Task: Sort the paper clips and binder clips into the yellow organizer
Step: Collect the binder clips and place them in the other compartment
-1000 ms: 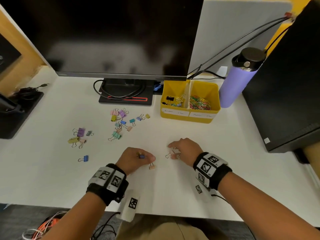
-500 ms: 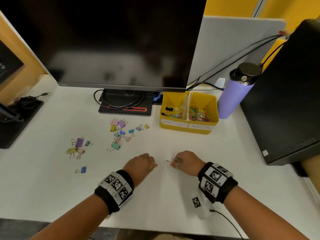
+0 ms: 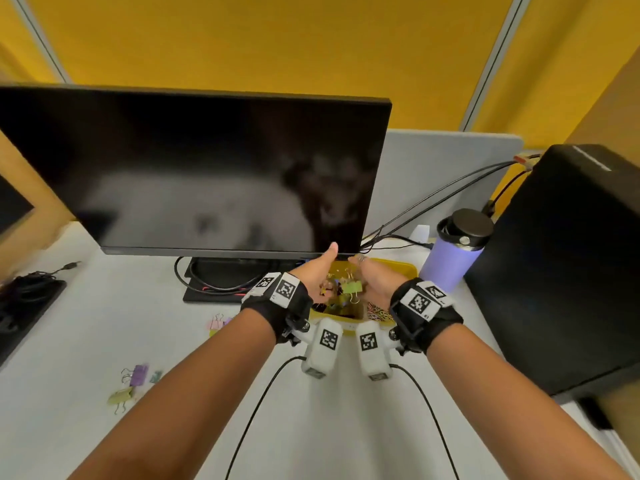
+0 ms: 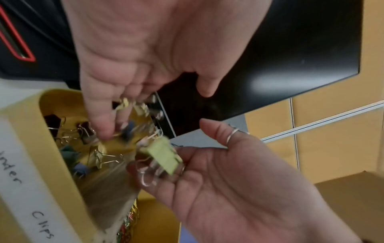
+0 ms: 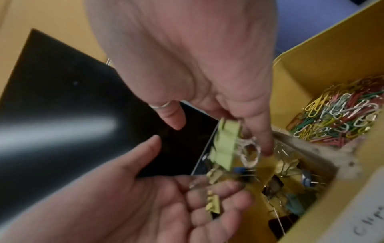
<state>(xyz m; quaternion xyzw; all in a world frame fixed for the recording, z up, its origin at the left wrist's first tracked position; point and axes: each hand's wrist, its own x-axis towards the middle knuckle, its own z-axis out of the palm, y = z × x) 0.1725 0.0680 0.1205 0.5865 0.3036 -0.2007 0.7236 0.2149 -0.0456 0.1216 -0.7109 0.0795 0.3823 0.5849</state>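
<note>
Hands: your left hand (image 3: 317, 277) and right hand (image 3: 372, 282) are spread, spilling binder clips (image 4: 161, 152).
Risk: clips overshoot into paper-clip compartment (image 5: 340, 125).

place: office cubicle | signs: monitor (image 3: 194, 168) on white tabletop (image 3: 104, 323); grey partition (image 3: 450, 168) behind monitor; computer tower (image 3: 561, 265) right of monitor

Both arms fwd, left hand (image 3: 317, 277) & right hand (image 3: 375, 284) open, palms facing.
</note>
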